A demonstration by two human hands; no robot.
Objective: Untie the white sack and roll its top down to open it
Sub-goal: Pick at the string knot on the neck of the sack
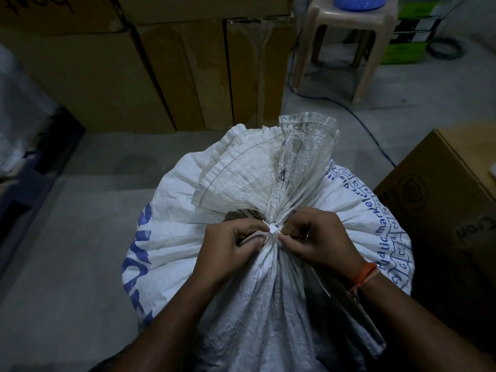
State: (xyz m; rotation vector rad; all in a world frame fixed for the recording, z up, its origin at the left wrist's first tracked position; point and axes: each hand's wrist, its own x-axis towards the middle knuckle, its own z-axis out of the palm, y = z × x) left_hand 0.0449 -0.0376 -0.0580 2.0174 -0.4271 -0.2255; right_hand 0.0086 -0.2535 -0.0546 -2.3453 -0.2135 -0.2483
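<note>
A large white woven sack (171,237) with blue print stands on the floor right below me. Its neck is gathered and bound by a white tie with a small knot (273,232). Above the knot the sack's hemmed top (241,170) fans out, with a clear plastic liner (306,146) beside it. My left hand (228,251) pinches the tie just left of the knot. On the knot's right side, my right hand (314,242) pinches it with curled fingers. An orange thread band sits on the right wrist.
Stacked cardboard boxes (134,76) line the wall behind the sack. A beige plastic stool (349,49) stands at the back right with a blue object on top and a cable on the floor. Another cardboard box (442,210) is close on the right. Grey floor lies to the left.
</note>
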